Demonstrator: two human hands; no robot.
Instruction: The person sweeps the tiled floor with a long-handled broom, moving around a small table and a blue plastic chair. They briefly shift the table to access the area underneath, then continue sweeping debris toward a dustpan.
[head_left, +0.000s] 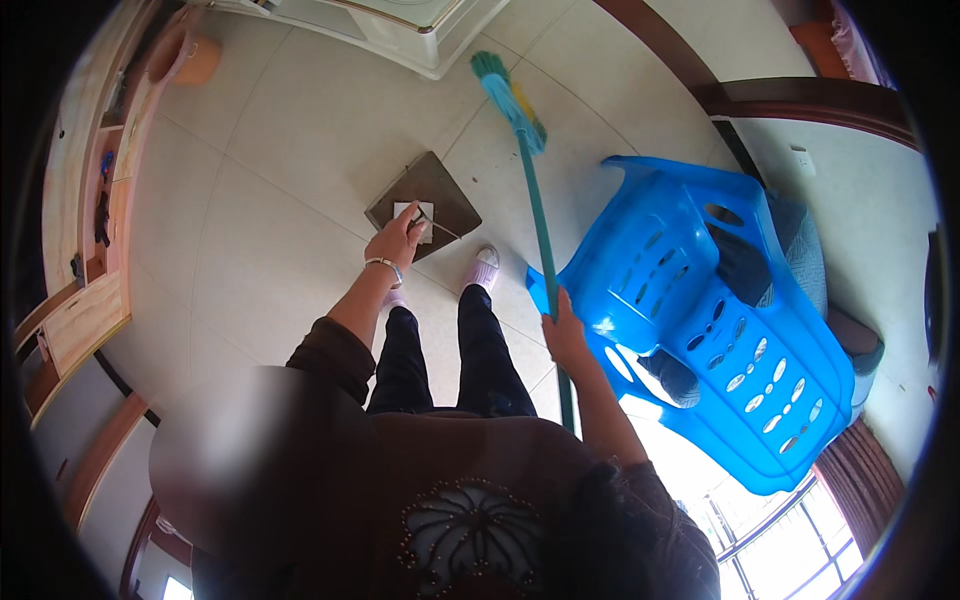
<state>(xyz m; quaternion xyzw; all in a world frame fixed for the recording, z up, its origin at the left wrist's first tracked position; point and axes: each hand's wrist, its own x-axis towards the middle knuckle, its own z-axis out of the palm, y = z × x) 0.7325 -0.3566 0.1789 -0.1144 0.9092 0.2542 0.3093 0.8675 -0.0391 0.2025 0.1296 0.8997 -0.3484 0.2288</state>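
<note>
My right hand (566, 334) is wrapped around the green handle of a broom (534, 191). The broom's blue-green head with green and yellow bristles rests on the floor tiles ahead of me. My left hand (396, 241), with a band on its wrist, is closed over what looks like the thin handle of a dark dustpan (442, 187). The dustpan sits on the floor just in front of my shoes, apart from the broom head. A whitish square patch shows on the pan beneath my fingers; whether it is a label or paper, I cannot tell.
A blue plastic chair (652, 255) stands close on my right, with grey patterned cushions (799, 255) behind it. White furniture (420, 45) is ahead. Wooden cabinets (90, 307) and an orange bucket (199, 60) line the left side. A dark speck (474, 179) lies near the dustpan.
</note>
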